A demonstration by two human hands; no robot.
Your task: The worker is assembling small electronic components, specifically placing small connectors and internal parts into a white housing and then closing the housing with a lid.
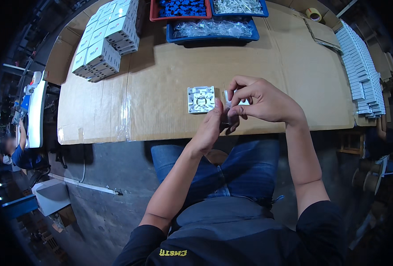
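Note:
Close together over the near part of the cardboard-covered table, my left hand and my right hand are both closed on a small clear plastic bag, largely covered by fingers. The right thumb and fingers pinch it from above; the left hand grips it from below. Just left of them a square white plastic box part lies flat, its moulded inside and round centre facing up. Something white shows partly behind my right fingers; its shape is hidden.
White boxes stand stacked at the back left. At the back are a red bin of blue pieces, a blue bin of whitish pieces and a blue bin of clear bags. White parts line the right edge; tape lies behind. People sit off both sides.

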